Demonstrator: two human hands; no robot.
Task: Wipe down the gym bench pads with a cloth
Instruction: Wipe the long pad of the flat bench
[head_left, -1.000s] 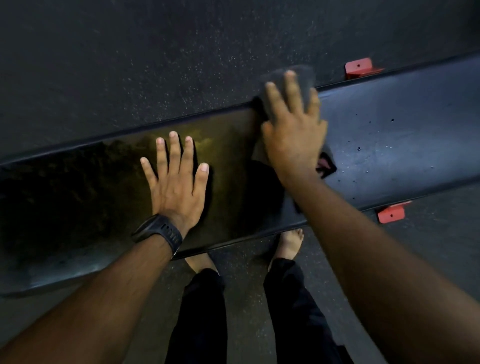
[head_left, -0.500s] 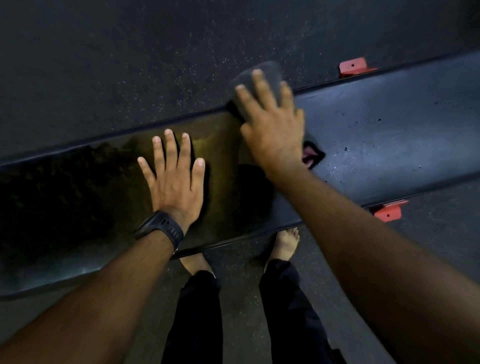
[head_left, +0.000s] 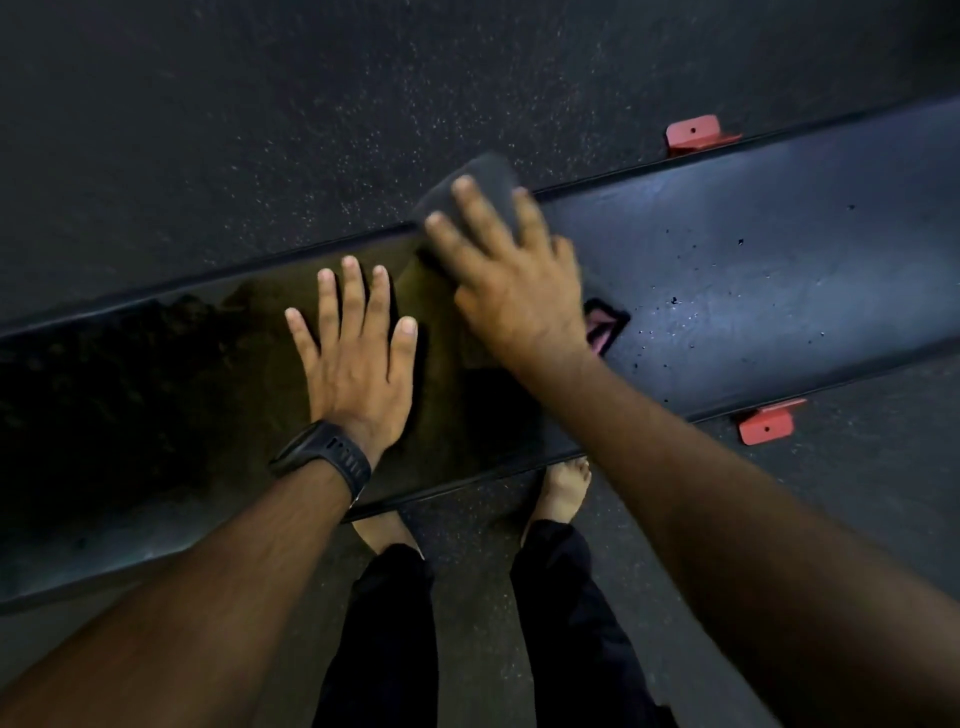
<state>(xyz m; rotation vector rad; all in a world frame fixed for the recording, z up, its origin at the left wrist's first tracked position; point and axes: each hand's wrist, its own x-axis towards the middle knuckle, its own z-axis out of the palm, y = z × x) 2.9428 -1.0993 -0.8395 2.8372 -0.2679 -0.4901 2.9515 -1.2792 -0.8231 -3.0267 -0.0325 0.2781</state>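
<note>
Cloth (head_left: 483, 176): dark, under my right hand (head_left: 514, 291), fingers flat, pressing it at far edge of pad (head_left: 753, 270). Pad's long axis runs left-right; speckled stretch lies rightward. Left hand (head_left: 358, 364) flat on pad, holding nothing.

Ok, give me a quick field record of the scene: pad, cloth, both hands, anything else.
bench pad: black, dark specks on its right stretch
cloth: dark grey, partly overhanging the pad's far edge
right hand: fingers spread, pressing the cloth
left hand: flat on the pad, fingers straight
other: black watch on left wrist; red brackets at both pad edges
</note>
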